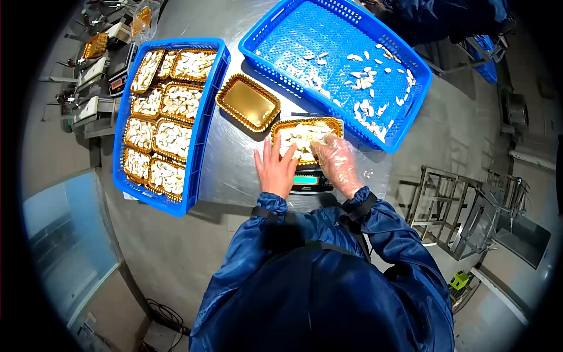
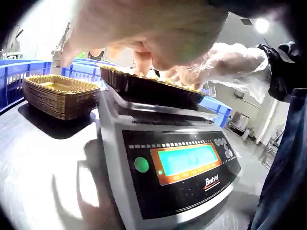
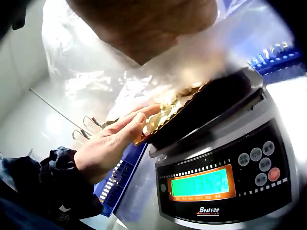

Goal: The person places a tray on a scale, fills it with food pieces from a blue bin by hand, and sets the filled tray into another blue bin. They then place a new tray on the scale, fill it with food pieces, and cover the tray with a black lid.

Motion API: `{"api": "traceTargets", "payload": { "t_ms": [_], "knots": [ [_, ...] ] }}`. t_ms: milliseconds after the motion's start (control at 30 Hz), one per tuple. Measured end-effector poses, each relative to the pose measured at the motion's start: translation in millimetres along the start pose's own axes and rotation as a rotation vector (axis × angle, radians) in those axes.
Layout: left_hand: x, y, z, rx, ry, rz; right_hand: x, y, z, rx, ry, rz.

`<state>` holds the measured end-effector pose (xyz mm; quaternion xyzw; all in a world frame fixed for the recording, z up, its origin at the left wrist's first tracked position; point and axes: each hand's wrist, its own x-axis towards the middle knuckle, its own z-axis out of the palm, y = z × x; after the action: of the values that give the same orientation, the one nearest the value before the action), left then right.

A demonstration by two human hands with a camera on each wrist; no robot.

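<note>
A gold-rimmed tray (image 1: 335,122) filled with pale sliced pieces (image 1: 302,138) sits on a digital scale (image 1: 314,183). My bare left hand (image 1: 275,170) lies at the tray's near left side, its fingers extended onto the rim and the pieces. In a clear plastic glove, my right hand (image 1: 340,164) reaches over the tray's right side, fingertips down among the pieces. I cannot tell whether those fingers pinch any. The scale's display (image 3: 201,186) is lit green in the right wrist view. Beyond my left hand stands a stack of gold trays (image 2: 62,103), the top one bare inside.
On the left, a blue crate (image 1: 217,88) holds several filled gold trays. A larger blue crate (image 1: 404,126) with scattered pale pieces stands at the back right. Both flank the scale on a metal table (image 1: 220,170). Another person's dark blue clothing (image 1: 446,14) shows at the far edge.
</note>
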<state>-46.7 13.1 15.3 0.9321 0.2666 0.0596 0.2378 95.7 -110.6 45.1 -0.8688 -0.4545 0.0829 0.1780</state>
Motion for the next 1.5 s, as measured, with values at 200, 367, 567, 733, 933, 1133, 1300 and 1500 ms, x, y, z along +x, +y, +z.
{"api": "traceTargets", "payload": {
  "t_ms": [200,367,567,733,933,1133,1300,1500],
  "knots": [
    [-1.5,10.1,1.0,-0.038,-0.015,0.018,5.4,8.3,-1.3,0.079,0.221,-0.134],
    [10.9,15.9,3.2,-0.039,-0.005,0.094,4.6,3.4,0.2,0.094,0.088,-0.233],
    [15.8,4.7,6.9,0.096,-0.019,0.006,13.6,17.0,-3.1,0.068,0.127,-0.217],
    [16.4,-4.9,14.9,0.103,-0.030,0.003,8.4,26.5,-9.7,0.087,0.336,-0.061],
    [29.1,7.0,18.5,0.133,0.000,0.085,-2.3,21.0,-0.7,0.087,0.233,-0.213],
    [24.2,1.7,12.2,0.167,-0.053,0.092,34.1,18.4,-16.7,-0.111,0.152,-0.011],
    [28.2,3.2,17.4,0.153,-0.050,0.116,46.1,24.8,-1.1,-0.238,0.113,-0.081],
    [29.1,1.8,18.4,0.132,-0.055,0.094,39.9,31.6,-16.5,-0.229,0.045,0.027]
  ]
}}
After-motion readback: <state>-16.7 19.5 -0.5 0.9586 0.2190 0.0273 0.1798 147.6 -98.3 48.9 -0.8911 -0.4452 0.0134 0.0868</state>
